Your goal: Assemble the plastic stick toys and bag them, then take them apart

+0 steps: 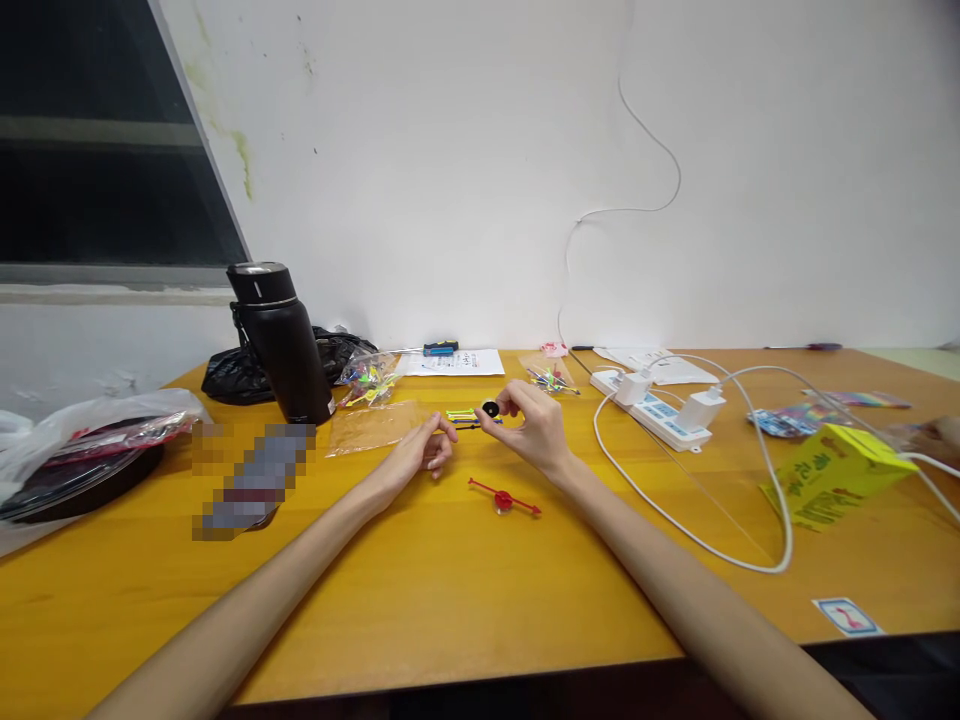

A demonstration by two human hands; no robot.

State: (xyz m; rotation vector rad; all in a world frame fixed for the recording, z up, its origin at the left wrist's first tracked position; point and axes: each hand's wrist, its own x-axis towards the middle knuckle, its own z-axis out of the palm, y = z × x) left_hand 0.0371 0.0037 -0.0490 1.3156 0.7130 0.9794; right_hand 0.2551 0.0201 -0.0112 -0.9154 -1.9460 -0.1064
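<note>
One blk disc (491, 409) pinched in R hand (535, 428), angled inward — L hand (411, 455) nearby, unclenched, fingers loosely bent.

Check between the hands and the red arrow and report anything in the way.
Nothing visible stands in the way: only tabletop shows between the red arrow and either the left hand or the right hand. The right hand, though, holds a small black disc.

Cannot read the dark characters on the yellow carton (840, 475) toward the worktop's (420, 600) right edge, nor on the back-edge paper sheet (480, 365); can see a blue-framed red pictogram on the front-edge sticker (848, 617).
</note>
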